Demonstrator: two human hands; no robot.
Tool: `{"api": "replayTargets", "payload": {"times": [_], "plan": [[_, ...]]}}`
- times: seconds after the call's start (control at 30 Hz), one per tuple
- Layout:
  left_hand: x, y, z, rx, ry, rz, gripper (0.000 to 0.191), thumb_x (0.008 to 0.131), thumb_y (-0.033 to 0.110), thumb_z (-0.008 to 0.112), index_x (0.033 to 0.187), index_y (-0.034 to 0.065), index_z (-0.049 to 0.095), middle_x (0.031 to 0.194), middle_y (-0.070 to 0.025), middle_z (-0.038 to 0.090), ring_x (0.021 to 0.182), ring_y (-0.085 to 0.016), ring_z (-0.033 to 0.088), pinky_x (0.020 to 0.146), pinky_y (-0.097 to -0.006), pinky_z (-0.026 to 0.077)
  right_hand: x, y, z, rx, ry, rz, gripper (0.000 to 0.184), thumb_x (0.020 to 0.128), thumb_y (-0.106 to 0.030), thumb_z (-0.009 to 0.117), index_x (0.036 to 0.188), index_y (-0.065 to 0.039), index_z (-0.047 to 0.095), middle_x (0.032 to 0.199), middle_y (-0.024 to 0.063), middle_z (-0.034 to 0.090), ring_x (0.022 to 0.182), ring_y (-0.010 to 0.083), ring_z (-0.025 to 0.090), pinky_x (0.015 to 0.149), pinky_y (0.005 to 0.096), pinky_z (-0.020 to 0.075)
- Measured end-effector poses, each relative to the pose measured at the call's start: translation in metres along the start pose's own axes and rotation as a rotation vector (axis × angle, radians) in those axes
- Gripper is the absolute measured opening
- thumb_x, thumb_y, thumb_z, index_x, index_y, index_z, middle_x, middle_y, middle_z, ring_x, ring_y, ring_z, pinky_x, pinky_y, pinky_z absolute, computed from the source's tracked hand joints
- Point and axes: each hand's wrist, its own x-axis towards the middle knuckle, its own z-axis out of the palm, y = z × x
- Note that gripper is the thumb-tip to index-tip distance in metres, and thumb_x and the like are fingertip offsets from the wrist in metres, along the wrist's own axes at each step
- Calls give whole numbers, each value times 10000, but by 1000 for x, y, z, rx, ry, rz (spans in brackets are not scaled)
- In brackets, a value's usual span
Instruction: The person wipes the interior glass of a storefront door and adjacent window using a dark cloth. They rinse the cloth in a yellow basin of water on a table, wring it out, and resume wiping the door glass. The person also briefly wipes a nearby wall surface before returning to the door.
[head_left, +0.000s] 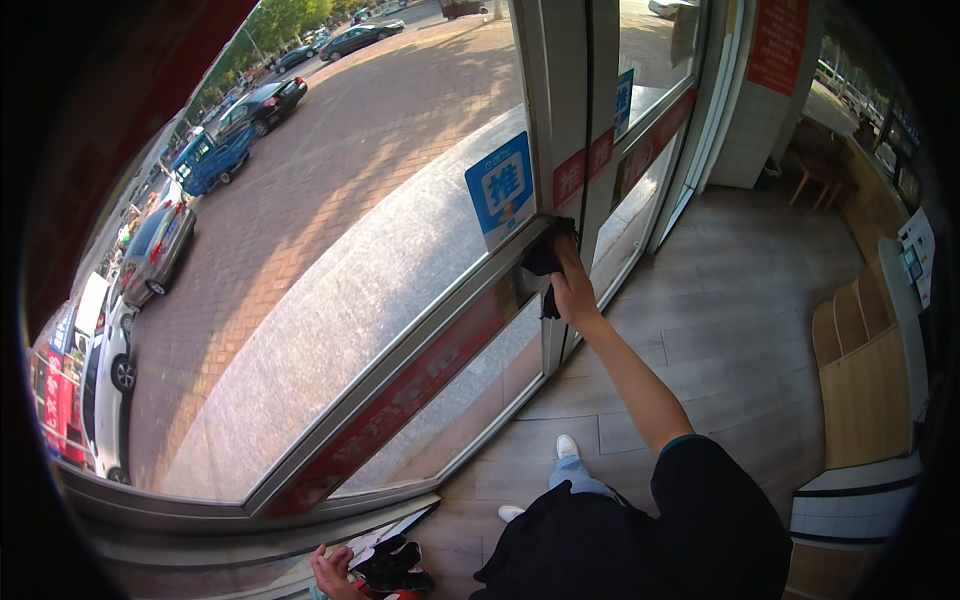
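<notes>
A black cloth (546, 255) is bunched under my right hand (574, 289), which presses it on the metal frame of a glass door (375, 300), just below a red push sticker (570, 178). To its left a blue push sticker (502, 187) is on the glass. At the bottom left is my left hand (335, 574), its fingers curled, beside a black and red thing (394, 566) and something whitish; whether it grips any of them is unclear.
A second glass door leaf (645, 150) stands to the right of the metal stile. A wooden shelf unit (862, 375) and a counter stand at the far right, with a wooden stool (814, 176) behind. Parked cars (266, 101) show outside through the glass.
</notes>
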Motion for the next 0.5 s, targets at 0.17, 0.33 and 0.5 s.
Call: {"api": "replayTargets", "payload": {"times": [0.17,0.33,0.5], "plan": [[-14,7,16,49,-29,-43,390,976,324,385,1194,10,465,832,-150,641,722,-227,647,714,-276,515,-67,-29,-18,1587,-254,668,631,818,-297,368,1368,12,355,1351,190,458,1214,339,474,1047,439,354],[-9,30,59,51,-156,-48,306,985,203,373,1130,-31,506,837,-173,644,751,-217,646,724,-295,528,-118,-67,-25,1763,-195,634,684,832,-395,487,1402,-49,332,1421,197,363,1302,378,356,1091,546,238],[-26,44,145,50,-538,21,332,978,225,399,1154,-36,504,901,-176,649,819,-230,647,799,-307,497,-140,-86,-32,2064,-154,734,699,849,-442,468,1414,-65,309,1436,185,345,1313,372,342,1094,534,239]]}}
